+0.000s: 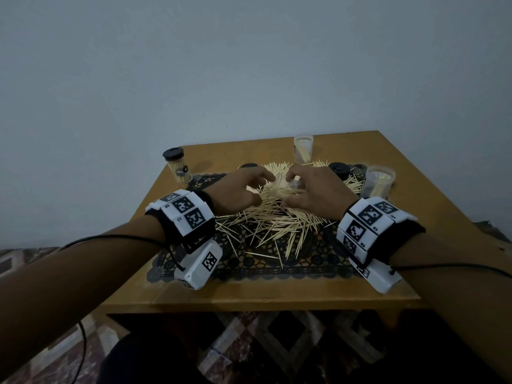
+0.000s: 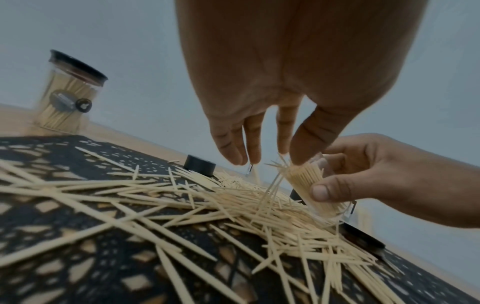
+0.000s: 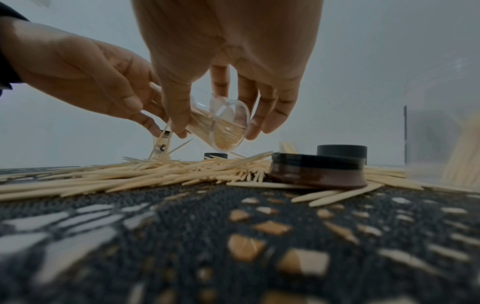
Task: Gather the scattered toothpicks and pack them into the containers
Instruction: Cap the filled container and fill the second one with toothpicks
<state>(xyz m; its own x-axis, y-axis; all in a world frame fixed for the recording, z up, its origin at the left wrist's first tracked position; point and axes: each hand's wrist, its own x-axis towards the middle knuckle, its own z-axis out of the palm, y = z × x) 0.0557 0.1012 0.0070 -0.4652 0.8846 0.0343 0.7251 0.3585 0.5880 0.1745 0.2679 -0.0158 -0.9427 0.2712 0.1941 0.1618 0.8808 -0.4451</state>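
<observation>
Right hand (image 3: 228,61) fingers curl round the tilted clear container (image 3: 221,127); left hand (image 2: 291,72) fingertips pinch toothpicks (image 2: 275,170) at its mouth.

No readable text; label on lidded toothpick jar (image 2: 68,101) blurred, wristband markers (image 1: 182,204) bear only black-white patterns.

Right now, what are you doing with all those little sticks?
A person is packing toothpicks into clear containers. The right hand holds a tilted clear container nearly full of toothpicks, and the left hand is feeding a few more into its open end. A big pile of loose toothpicks lies on the black lace mat. One lidded container stands full; two open ones are partly filled.
</observation>
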